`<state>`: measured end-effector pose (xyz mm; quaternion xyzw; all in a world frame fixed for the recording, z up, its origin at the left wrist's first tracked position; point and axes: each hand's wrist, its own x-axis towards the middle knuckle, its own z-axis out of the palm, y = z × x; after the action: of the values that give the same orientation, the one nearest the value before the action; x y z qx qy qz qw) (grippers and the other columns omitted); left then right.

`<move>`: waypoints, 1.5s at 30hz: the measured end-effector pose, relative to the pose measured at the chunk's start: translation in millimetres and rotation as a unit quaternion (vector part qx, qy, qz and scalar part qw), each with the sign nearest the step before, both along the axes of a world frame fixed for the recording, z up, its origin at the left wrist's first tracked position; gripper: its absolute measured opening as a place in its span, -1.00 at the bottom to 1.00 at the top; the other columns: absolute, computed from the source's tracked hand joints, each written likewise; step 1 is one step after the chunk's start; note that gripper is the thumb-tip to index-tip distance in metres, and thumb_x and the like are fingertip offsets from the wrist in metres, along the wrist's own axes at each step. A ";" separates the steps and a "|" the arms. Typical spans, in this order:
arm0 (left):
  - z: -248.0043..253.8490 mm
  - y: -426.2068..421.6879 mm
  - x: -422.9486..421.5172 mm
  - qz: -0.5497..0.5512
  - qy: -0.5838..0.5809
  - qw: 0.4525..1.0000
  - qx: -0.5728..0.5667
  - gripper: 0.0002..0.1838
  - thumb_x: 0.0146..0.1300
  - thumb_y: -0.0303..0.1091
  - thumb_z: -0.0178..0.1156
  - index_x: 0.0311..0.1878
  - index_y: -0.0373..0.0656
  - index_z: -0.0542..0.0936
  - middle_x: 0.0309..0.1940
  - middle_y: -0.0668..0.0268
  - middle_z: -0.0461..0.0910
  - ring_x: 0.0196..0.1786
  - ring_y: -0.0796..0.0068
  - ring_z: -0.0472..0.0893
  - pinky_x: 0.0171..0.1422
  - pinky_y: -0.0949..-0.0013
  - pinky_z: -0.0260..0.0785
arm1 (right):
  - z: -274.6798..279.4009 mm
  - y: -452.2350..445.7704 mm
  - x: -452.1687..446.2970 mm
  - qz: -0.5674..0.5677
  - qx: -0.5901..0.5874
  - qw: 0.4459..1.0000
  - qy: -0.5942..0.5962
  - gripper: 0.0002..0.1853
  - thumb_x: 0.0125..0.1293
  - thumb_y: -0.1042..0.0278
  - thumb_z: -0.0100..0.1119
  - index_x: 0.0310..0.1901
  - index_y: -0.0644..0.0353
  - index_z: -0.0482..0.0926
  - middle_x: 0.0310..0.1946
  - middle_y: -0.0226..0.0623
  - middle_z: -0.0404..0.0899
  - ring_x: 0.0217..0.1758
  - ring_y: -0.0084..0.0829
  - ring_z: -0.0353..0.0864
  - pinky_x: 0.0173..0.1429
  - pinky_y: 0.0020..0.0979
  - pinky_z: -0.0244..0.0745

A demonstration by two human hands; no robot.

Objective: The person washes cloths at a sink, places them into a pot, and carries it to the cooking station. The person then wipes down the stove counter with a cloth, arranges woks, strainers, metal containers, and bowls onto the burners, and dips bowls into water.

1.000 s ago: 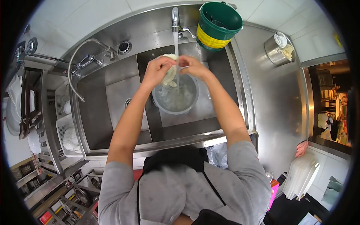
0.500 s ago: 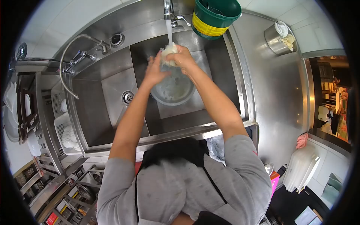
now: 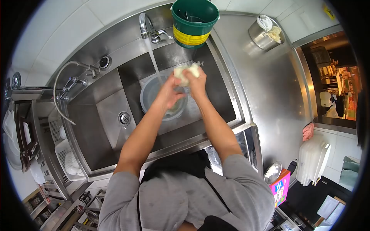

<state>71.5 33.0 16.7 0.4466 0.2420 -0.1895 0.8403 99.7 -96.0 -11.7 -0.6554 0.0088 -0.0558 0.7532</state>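
Note:
A soft, pale cream lump (image 3: 185, 73) is between my hands over the right-hand sink basin; its exact kind I cannot make out. My right hand (image 3: 197, 82) is closed around its right side. On the other side, my left hand (image 3: 168, 93) presses its fingers against the lump, its thumb apart and lower. Both hands are slightly blurred. Below them a round translucent bowl (image 3: 145, 101) of cloudy water sits in the basin. From the tap (image 3: 144, 27), a stream of water runs down to the left of the lump, near my left hand.
A green bucket (image 3: 192, 38) with a yellow band stands behind the basin. The left basin has a drain (image 3: 124, 118) and a hose tap (image 3: 63, 82) behind it. On the steel counter (image 3: 269, 84) to the right sits a metal pot (image 3: 262, 36) with pale cloth-like pieces.
My hands and the pale lump have moved from under the running water to the right of it. My left hand, apart from the lump before, now touches it. The view has shifted.

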 end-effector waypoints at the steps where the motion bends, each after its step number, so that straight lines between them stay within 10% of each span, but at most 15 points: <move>1: 1.3 -1.4 6.4 0.000 0.052 0.992 -0.115 -0.63 0.22 -0.37 0.16 0.10 -0.22 0.51 -0.04 0.16 0.63 0.03 0.26 0.63 0.17 0.23 0.46 | 6.2 0.4 -9.8 0.003 -0.173 0.979 -0.110 -0.73 0.15 0.30 0.39 -0.20 0.27 0.60 -0.17 -0.20 0.57 -0.08 -0.21 0.58 0.02 -0.27 0.48; 5: -65.4 -6.9 18.2 0.033 0.031 0.961 -0.272 -0.78 0.22 -0.40 0.12 -0.09 -0.23 0.53 -0.13 0.19 0.61 -0.03 0.16 0.62 0.13 0.09 0.53 | 4.4 14.0 -42.2 -0.042 -0.111 0.982 -0.144 -0.71 0.15 0.32 0.38 -0.15 0.28 0.59 -0.18 -0.27 0.53 -0.12 -0.33 0.57 -0.01 -0.37 0.49; 9: -8.0 -48.1 1.3 0.236 -0.033 0.963 -0.125 -0.81 0.09 -0.52 0.09 -0.19 -0.22 0.52 -0.26 0.19 0.61 -0.19 0.24 0.63 -0.06 0.22 0.59 | 17.4 22.8 -43.5 -0.151 0.364 0.904 0.165 -0.69 0.30 0.23 0.34 -0.12 0.32 0.57 -0.21 -0.26 0.59 -0.19 -0.38 0.61 -0.12 -0.34 0.56; 13: -11.6 -52.2 -21.9 0.113 -0.243 0.932 0.243 -0.79 0.00 -0.61 0.11 -0.25 -0.21 0.57 -0.30 0.28 0.62 -0.22 0.36 0.60 -0.11 0.33 0.50 | -16.9 7.6 -34.9 -0.071 0.393 0.874 0.275 -0.64 0.44 -0.03 0.08 -0.19 0.16 0.57 -0.28 -0.26 0.62 -0.28 -0.36 0.65 -0.24 -0.28 0.60; 18: 33.0 -64.1 -43.2 -0.025 -0.611 0.695 0.378 -0.86 -0.08 -0.60 0.17 -0.43 -0.16 0.62 -0.30 0.19 0.64 -0.25 0.16 0.63 -0.10 0.18 0.47 | -25.0 -44.7 -14.8 0.486 0.569 0.567 0.345 -0.68 0.38 0.09 0.14 -0.40 0.16 0.61 -0.34 -0.29 0.66 -0.30 -0.31 0.63 -0.08 -0.26 0.56; 19: 29.5 -66.9 -44.1 -0.045 -0.654 0.653 0.379 -0.85 -0.10 -0.59 0.18 -0.42 -0.15 0.62 -0.30 0.21 0.64 -0.24 0.15 0.64 -0.10 0.16 0.48 | -20.0 -48.5 -17.0 0.440 0.408 0.738 0.308 -0.72 0.33 0.14 0.19 -0.41 0.18 0.62 -0.38 -0.31 0.66 -0.34 -0.31 0.63 -0.14 -0.25 0.56; 21: 23.7 -69.3 -47.2 -0.082 -0.720 0.571 0.386 -0.86 -0.15 -0.56 0.22 -0.44 -0.14 0.60 -0.32 0.24 0.63 -0.21 0.15 0.65 -0.08 0.12 0.49 | -13.2 -51.3 -16.0 0.366 0.072 0.882 0.289 -0.75 0.27 0.17 0.20 -0.41 0.18 0.63 -0.41 -0.30 0.66 -0.35 -0.31 0.64 -0.16 -0.25 0.56; 31: -32.9 -86.1 -55.0 -0.313 -0.789 0.256 0.463 -0.92 -0.12 -0.31 0.21 -0.50 -0.03 0.60 -0.48 0.41 0.49 -0.36 0.33 0.53 -0.23 0.24 0.39 | -34.9 -28.1 -16.1 0.382 -0.408 0.823 0.098 -0.82 0.01 0.30 0.29 -0.40 0.22 0.70 -0.53 -0.25 0.64 -0.40 -0.31 0.67 -0.24 -0.27 0.58; 33: -52.9 -81.8 -50.9 -0.357 -0.768 0.240 0.473 -0.87 -0.14 -0.32 0.22 -0.46 -0.05 0.66 -0.38 0.34 0.55 -0.23 0.27 0.57 -0.11 0.17 0.42 | -31.0 -40.4 -11.4 0.365 -0.421 0.826 0.086 -0.82 -0.04 0.33 0.31 -0.40 0.23 0.71 -0.56 -0.24 0.64 -0.41 -0.31 0.68 -0.26 -0.27 0.58; 36: 7.8 -71.9 -28.6 -0.281 -0.745 0.420 0.435 -0.63 -0.04 -0.33 0.21 -0.10 -0.12 0.69 -0.13 0.18 0.58 0.06 0.09 0.54 0.19 0.02 0.36 | 18.4 -102.2 27.1 0.220 -0.374 0.900 0.037 -0.90 -0.10 0.41 0.31 -0.50 0.22 0.69 -0.56 -0.17 0.63 -0.40 -0.38 0.66 -0.26 -0.30 0.55; 38: -20.9 -50.5 -29.1 -0.201 -0.627 0.548 0.515 -0.48 0.05 -0.30 0.20 0.15 -0.16 0.56 -0.01 0.07 0.54 0.20 -0.02 0.45 0.33 -0.05 0.23 | 64.8 -151.3 60.4 -0.016 -0.112 0.980 -0.163 -0.87 0.16 0.39 0.30 -0.46 0.22 0.62 -0.59 -0.24 0.60 -0.45 -0.47 0.57 -0.36 -0.29 0.44; 39: -42.4 -33.4 -37.4 -0.157 -0.551 0.604 0.554 -0.40 0.10 -0.28 0.19 0.28 -0.18 0.50 0.05 0.02 0.52 0.27 -0.08 0.40 0.40 -0.08 0.17 | 114.9 -180.6 73.3 -0.209 -0.313 0.917 -0.133 -0.77 0.27 0.31 0.31 -0.46 0.24 0.57 -0.54 -0.25 0.60 -0.43 -0.49 0.55 -0.35 -0.34 0.43; 42: -128.4 12.3 -62.6 -0.387 -0.316 0.586 0.638 -0.32 0.22 -0.19 0.17 0.40 -0.21 0.32 0.11 -0.12 0.50 0.28 -0.19 0.40 0.45 -0.10 0.12 | 182.3 -259.7 155.3 -0.437 -0.380 0.734 -0.355 -0.72 0.22 0.21 0.38 -0.47 0.18 0.52 -0.47 -0.20 0.51 -0.36 -0.13 0.44 -0.21 -0.16 0.37; 45: -177.2 28.8 -81.9 -0.547 -0.135 0.633 0.532 -0.31 0.24 -0.11 0.20 0.37 -0.26 0.34 0.22 -0.23 0.43 0.30 -0.23 0.40 0.45 -0.12 0.13 | 151.3 -311.4 212.2 -0.381 -0.559 0.718 -0.164 -0.55 0.26 -0.10 0.25 -0.05 0.13 0.61 0.08 -0.16 0.53 0.16 -0.04 0.45 0.09 0.01 0.37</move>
<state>-10.4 61.8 -160.5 0.8871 -0.1035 -0.3903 0.2235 311.9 -407.4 139.5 -0.8791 0.1018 -0.4394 0.1541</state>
